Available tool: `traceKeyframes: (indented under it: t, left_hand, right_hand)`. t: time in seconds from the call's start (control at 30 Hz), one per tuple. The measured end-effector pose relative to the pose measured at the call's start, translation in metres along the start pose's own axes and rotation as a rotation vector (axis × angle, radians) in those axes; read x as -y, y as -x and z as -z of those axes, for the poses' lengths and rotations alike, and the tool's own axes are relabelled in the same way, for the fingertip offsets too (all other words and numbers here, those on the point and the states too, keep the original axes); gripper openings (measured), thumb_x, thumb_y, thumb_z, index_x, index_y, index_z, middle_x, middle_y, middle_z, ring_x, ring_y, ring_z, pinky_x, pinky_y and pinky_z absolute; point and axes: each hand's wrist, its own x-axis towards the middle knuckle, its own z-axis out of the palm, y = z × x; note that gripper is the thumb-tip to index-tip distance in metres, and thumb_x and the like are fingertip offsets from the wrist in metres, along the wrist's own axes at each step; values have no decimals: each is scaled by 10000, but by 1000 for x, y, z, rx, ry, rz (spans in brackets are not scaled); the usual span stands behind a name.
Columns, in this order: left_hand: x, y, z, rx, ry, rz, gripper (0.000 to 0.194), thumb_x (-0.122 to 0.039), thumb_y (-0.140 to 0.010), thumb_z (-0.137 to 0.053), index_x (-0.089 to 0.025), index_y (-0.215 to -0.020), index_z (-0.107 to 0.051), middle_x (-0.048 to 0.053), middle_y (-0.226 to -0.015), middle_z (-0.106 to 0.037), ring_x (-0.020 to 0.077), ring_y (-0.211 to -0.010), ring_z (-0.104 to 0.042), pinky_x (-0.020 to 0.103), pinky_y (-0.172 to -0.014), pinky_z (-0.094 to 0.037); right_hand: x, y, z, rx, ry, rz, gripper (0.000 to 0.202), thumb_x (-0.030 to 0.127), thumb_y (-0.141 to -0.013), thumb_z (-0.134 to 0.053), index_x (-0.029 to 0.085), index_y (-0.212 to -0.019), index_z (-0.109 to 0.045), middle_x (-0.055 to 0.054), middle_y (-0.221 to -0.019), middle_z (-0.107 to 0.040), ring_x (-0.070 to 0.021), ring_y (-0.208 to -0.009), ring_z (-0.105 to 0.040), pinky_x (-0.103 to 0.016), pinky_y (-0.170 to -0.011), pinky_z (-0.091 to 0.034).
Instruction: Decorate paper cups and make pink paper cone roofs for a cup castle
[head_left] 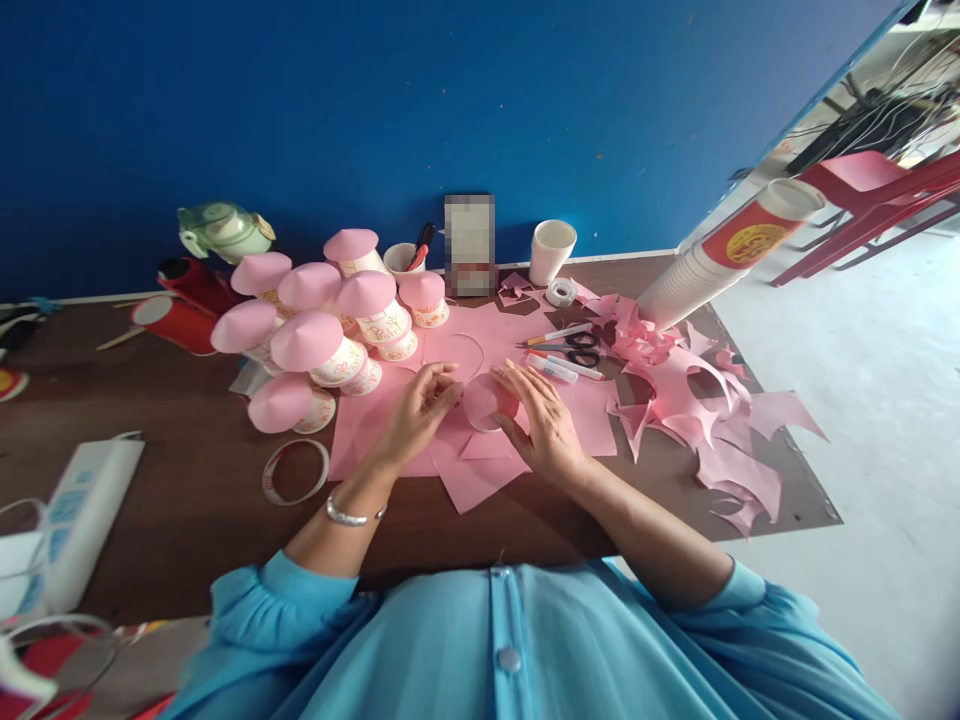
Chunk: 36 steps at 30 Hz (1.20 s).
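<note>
A round pink paper piece [486, 402] with a pale lower edge is in front of me, over pink paper sheets [390, 425]. My right hand [546, 418] curls around its right side, fingertips at the top and thumb by the lower edge. Just left of it, my left hand [421, 410] is partly curled, thumb and forefinger apart, with nothing visible in it. Whether it touches the piece I cannot tell. To the left stand several printed paper cups [341, 362] topped with pink paper cones [306, 340].
Scissors [581, 350], pens [566, 363] and a tape roll [561, 292] lie beyond my right hand. Pink scraps [739, 465] spread right, below a leaning stack of cups [720, 255]. A white cup [553, 250] stands by the blue wall; a paper ring [295, 472] lies left.
</note>
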Motion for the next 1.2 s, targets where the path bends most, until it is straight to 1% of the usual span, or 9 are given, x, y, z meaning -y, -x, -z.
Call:
traceKeyframes:
  t: [0.07,0.17,0.33,0.43,0.57,0.67,0.83,1.0,1.2]
  left_hand:
    - [-3,-1,-5,7,102,83,516,-571,-874,-713,-193,-1205,-597,12,-879,-673,165,-818,-629,307,-773,-509]
    - [-5,-2,-12,25,227,165,499,-513,-838,-765,-186,-1174,-593,-14,-835,-632,136,-760,-576,281,-715,-466]
    - [3,-3,-17,22,354,142,440,-441,-812,-799,-183,-1117,-614,-38,-754,-587,114,-690,-519,261,-662,-419]
    - [10,-4,-18,26,457,154,446,-426,-779,-835,-189,-1091,-621,-39,-754,-592,101,-659,-515,246,-635,-412]
    - [11,-4,-20,46,569,168,454,-392,-758,-861,-180,-1086,-629,-22,-801,-638,99,-676,-553,238,-644,-441]
    - [8,-4,-22,39,607,176,445,-367,-756,-865,-174,-1083,-633,-11,-826,-659,108,-707,-584,244,-666,-473]
    - [2,-3,-25,35,638,188,421,-317,-759,-868,-162,-1089,-658,-21,-764,-639,103,-651,-573,250,-629,-478]
    - [0,-3,-26,49,693,198,423,-288,-741,-887,-148,-1073,-666,-2,-794,-672,119,-659,-615,267,-637,-522]
    - [3,-5,-27,31,730,191,426,-257,-712,-904,-136,-1051,-674,-11,-777,-655,103,-651,-599,243,-619,-518]
  right_hand:
    - [2,-1,2,13,-2,2,626,292,-1050,-502,211,-1633,-289,-153,-1506,-603,-307,-1450,-530,-568,-1192,-462]
    - [6,-6,3,15,-11,32,655,294,-1053,-490,209,-1650,-233,-157,-1507,-601,-307,-1449,-531,-568,-1194,-457]
    - [8,-17,-3,50,-49,79,709,314,-1059,-501,191,-1664,-152,-161,-1454,-648,-290,-1373,-608,-544,-1189,-466]
    - [7,-19,-9,47,-77,92,728,291,-1059,-511,194,-1666,-121,-145,-1395,-695,-264,-1299,-667,-523,-1182,-479]
    - [6,-16,-14,-3,-69,101,724,270,-1049,-532,193,-1658,-149,-147,-1374,-708,-271,-1280,-679,-527,-1169,-493]
    - [6,-15,-15,0,-82,87,672,271,-1056,-509,182,-1643,-194,-155,-1377,-704,-272,-1294,-671,-532,-1167,-495]
    - [9,-17,-16,-27,-86,40,611,287,-1053,-508,177,-1609,-280,-170,-1412,-676,-276,-1327,-643,-541,-1173,-482]
    - [9,-17,-20,-32,-65,52,608,255,-1055,-494,167,-1611,-264,-159,-1359,-711,-276,-1317,-649,-574,-1206,-428]
    - [9,-15,-23,-23,-56,31,591,275,-1066,-455,166,-1616,-269,-154,-1365,-708,-269,-1323,-646,-578,-1227,-396]
